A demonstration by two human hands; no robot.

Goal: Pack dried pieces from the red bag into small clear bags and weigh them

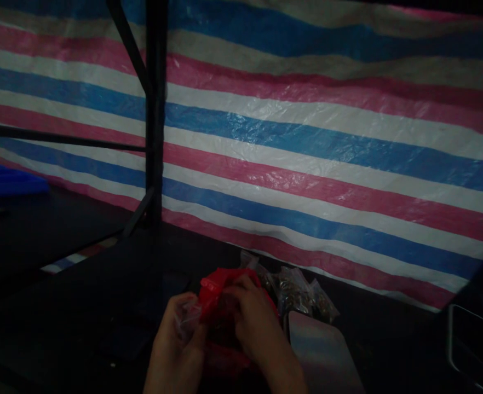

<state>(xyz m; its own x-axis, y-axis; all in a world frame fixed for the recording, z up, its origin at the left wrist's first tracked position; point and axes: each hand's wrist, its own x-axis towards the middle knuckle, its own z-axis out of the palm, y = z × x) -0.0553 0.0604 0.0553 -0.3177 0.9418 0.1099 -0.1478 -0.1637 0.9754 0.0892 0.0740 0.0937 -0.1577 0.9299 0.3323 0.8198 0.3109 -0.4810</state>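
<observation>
Head view, bottom centre: left hand (178, 328) pinching a clear packet (187, 317); right hand (254, 320) gripping the red bag (217, 290). Step: likely bagging. Next calls for holding the mouth open. Clear packets (299, 293) just right.

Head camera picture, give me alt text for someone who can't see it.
Two bare hands work at a red plastic bag on a dark table: the left hand pinches a small clear bag, the right hand rests on the red one. Filled clear bags lie behind, before a pink, blue and white striped tarp.
</observation>
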